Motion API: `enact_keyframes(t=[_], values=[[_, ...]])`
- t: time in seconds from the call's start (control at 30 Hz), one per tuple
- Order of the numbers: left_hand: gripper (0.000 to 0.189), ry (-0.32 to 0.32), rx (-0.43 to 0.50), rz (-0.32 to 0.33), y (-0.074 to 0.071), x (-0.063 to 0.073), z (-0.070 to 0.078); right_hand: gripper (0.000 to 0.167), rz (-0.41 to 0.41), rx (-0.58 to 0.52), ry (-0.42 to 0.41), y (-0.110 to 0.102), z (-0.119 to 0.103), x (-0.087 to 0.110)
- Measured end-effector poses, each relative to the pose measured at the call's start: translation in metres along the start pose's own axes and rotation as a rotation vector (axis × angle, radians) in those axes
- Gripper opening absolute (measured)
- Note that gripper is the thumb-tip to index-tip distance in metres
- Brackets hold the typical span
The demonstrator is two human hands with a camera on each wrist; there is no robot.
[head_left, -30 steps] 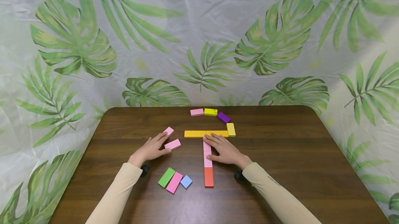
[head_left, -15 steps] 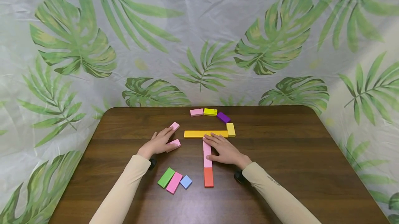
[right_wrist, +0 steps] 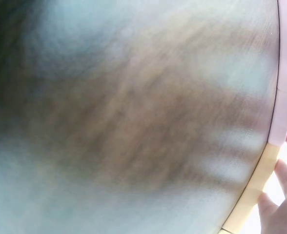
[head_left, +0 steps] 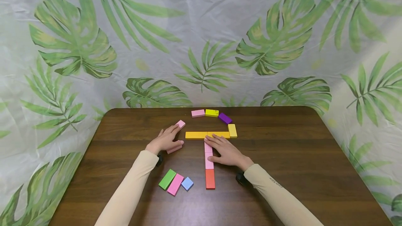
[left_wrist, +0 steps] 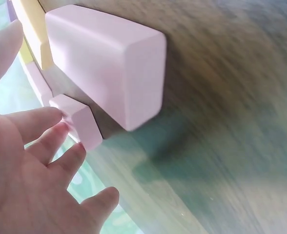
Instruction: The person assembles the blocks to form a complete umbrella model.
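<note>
With fingers outstretched, my left hand (head_left: 164, 140) touches a small pink block (head_left: 180, 124) at its fingertips. In the left wrist view those fingertips meet the side of that block (left_wrist: 85, 124), and the thumb stays apart from a nearer pink block (left_wrist: 109, 63). From the head view, the hand partly covers this nearer block (head_left: 174, 149). My right hand (head_left: 227, 152) rests on a row of blocks: its fingers lie over the right orange block (head_left: 224, 135) and an upper pink block (head_left: 208, 148), its thumb at a lower pink block (head_left: 209, 165). A red block (head_left: 210, 179) ends that row.
A left orange block (head_left: 196, 135) continues the crossbar. Behind it curve a pink block (head_left: 198, 113), a bright yellow one (head_left: 212, 113), a purple one (head_left: 225, 118) and a pale yellow one (head_left: 232, 131). Green (head_left: 168, 179), deep pink (head_left: 175, 184) and blue (head_left: 187, 183) blocks lie nearer.
My left hand has slid forward and to the right, pushing the far pink block toward the pink block at the back. The nearer pink block has barely moved. The right hand stays still.
</note>
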State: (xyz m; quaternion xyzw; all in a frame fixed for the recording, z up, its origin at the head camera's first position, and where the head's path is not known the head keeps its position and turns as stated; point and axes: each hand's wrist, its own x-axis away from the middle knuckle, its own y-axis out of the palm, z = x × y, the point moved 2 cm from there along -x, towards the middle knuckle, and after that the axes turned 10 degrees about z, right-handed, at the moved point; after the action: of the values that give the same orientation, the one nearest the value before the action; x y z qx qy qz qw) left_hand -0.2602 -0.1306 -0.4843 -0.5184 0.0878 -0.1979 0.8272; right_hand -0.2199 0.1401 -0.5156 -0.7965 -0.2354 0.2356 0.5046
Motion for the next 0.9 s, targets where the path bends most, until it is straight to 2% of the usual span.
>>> enact_keyframes(t=[0.5, 0.67, 0.9], values=[[0.071, -0.029, 0.013, -0.047, 0.000, -0.025, 0.009, 0.073, 0.000, -0.010, -0.001, -0.003, -0.001, 0.000], [0.071, -0.038, -0.008, -0.057, 0.002, -0.033, 0.011, 0.073, -0.006, -0.013, 0.006, -0.004, -0.001, -0.001], [0.073, -0.059, -0.009, -0.077, 0.002, -0.041, 0.015, 0.074, -0.015, -0.011, 0.009, -0.004, -0.001, -0.001]])
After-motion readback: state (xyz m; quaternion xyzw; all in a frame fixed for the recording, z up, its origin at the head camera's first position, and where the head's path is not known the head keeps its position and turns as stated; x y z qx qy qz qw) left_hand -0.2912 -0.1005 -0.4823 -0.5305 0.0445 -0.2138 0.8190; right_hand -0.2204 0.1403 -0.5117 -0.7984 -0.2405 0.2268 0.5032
